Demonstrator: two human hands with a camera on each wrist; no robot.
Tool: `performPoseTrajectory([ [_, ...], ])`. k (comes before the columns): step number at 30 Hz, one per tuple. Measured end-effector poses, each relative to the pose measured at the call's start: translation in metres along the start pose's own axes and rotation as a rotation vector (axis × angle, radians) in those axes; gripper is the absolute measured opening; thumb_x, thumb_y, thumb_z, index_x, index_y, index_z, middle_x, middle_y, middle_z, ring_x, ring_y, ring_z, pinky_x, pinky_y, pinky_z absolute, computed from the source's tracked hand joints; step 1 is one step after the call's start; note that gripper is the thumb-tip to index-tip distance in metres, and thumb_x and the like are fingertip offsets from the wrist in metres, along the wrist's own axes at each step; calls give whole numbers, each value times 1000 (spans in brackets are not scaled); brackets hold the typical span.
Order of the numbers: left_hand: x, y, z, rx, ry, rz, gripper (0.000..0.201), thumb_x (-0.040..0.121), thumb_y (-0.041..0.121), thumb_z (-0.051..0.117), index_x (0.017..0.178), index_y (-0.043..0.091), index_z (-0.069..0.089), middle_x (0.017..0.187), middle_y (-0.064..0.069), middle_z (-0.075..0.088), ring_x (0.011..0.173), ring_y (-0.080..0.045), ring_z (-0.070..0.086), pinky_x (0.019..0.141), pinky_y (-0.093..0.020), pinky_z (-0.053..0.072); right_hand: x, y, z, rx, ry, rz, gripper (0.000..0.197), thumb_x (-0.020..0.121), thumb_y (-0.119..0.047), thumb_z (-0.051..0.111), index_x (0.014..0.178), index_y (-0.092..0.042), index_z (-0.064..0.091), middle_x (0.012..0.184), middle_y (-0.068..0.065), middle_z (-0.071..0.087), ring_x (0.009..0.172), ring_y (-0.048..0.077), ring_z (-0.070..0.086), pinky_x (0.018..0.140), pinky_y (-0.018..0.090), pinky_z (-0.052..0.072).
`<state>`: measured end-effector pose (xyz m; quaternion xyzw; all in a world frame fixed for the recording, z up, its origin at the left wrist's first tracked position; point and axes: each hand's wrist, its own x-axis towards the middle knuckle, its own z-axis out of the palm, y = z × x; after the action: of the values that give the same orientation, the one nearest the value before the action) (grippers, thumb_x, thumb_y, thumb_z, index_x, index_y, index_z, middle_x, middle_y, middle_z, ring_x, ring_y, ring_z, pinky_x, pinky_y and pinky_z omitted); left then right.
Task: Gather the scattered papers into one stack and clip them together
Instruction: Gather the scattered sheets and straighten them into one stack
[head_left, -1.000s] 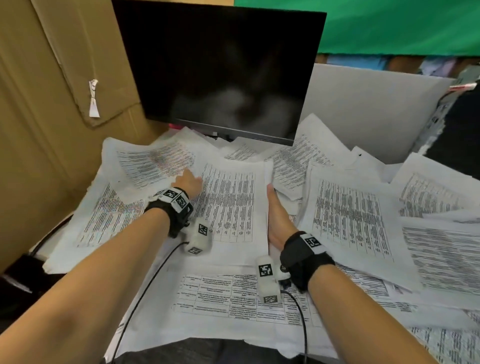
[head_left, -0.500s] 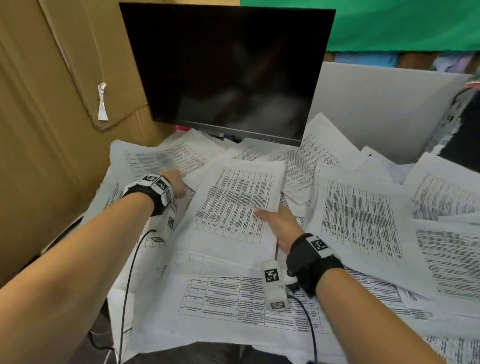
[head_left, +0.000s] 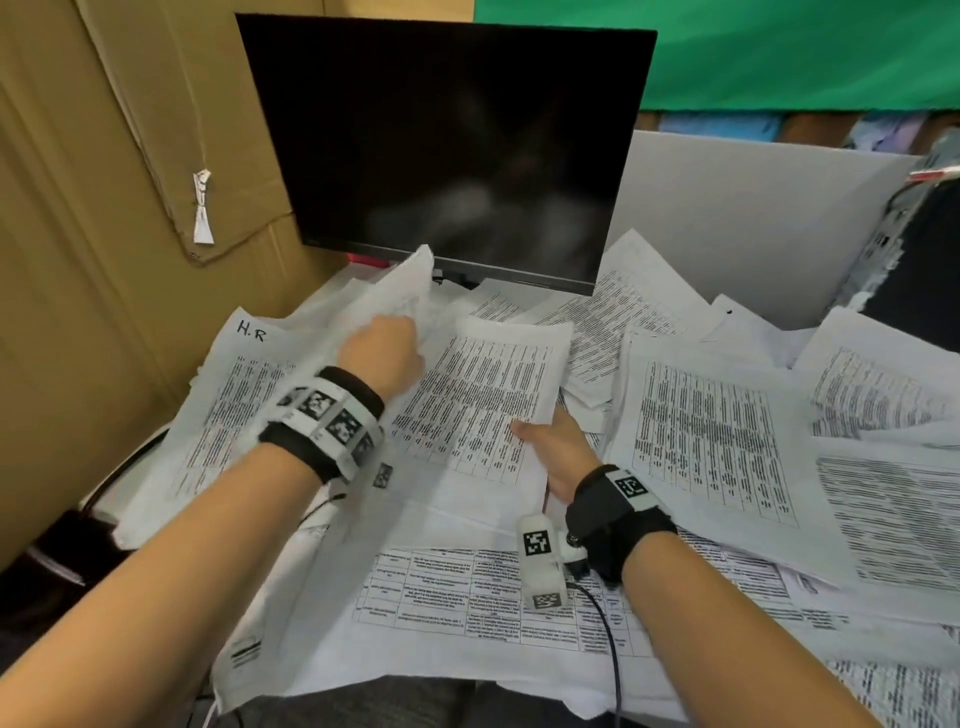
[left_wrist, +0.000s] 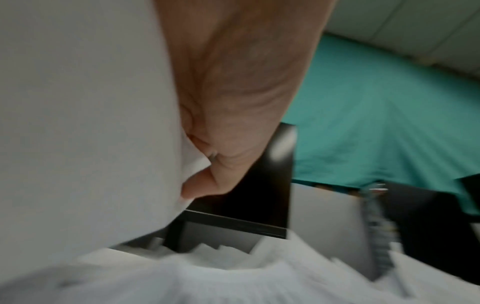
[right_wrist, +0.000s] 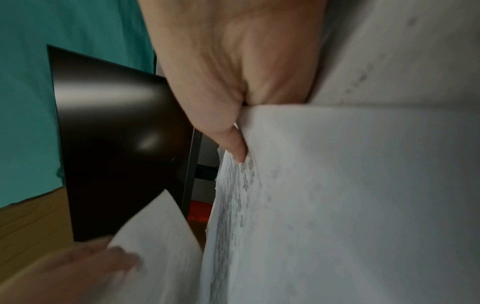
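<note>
Printed white papers lie scattered over the whole desk. My right hand (head_left: 545, 447) pinches the lower right edge of a printed sheet (head_left: 483, 395) in the middle, thumb on top; the right wrist view shows that thumb (right_wrist: 233, 144) pressing the sheet (right_wrist: 337, 185). My left hand (head_left: 384, 353) grips a second sheet (head_left: 400, 296) and holds it lifted in front of the monitor. In the left wrist view the thumb (left_wrist: 205, 183) pinches that paper (left_wrist: 91, 123). No clip is in view.
A black monitor (head_left: 447, 145) stands close behind the papers. A cardboard wall (head_left: 104, 208) closes the left side and a grey partition (head_left: 737, 218) the back right. More sheets (head_left: 717, 447) overlap on the right, and a wide sheet (head_left: 467, 597) lies near the front edge.
My left hand has moved right and up from the left pile, lifting a sheet toward the monitor. The right hand keeps its pinch on the middle sheet, which has shifted slightly.
</note>
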<state>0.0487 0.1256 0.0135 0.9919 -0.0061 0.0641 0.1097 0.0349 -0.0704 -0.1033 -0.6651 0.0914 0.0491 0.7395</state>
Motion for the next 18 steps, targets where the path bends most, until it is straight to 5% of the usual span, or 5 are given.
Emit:
performPoseTrajectory([
  [4,-23,45,24,-99,-215,115,30,94,16,49,121,4,54,112,-9,58,92,-23,57,71,-26,41,-2,-1,2,-6,8,-11,37,95,1,55,125,-20,54,128,13,63,115,31,61,100,53,48],
  [8,-29,64,43,-118,-354,169,33,97,16,44,127,3,50,125,-12,55,108,-26,56,83,-30,46,-1,-7,4,56,86,57,40,101,-38,47,134,-16,49,123,7,62,115,30,60,104,49,46],
  [11,-38,73,48,-185,-399,219,23,96,15,42,113,3,53,107,-12,58,86,-22,53,62,-25,41,2,-9,2,129,42,87,31,98,-48,47,117,-25,56,108,5,68,103,23,65,98,40,49],
  [14,-42,76,42,-445,-478,169,15,95,23,50,98,10,57,91,-12,59,80,-22,57,64,-27,46,3,-8,2,74,38,68,30,92,-30,62,115,-11,65,106,15,72,101,31,69,87,39,56],
  [18,-21,21,11,-983,-461,-160,35,89,32,62,116,11,55,119,-4,55,112,-23,52,90,-38,47,7,-2,2,-5,49,76,48,77,3,66,124,-4,59,115,16,69,105,36,65,94,53,52],
])
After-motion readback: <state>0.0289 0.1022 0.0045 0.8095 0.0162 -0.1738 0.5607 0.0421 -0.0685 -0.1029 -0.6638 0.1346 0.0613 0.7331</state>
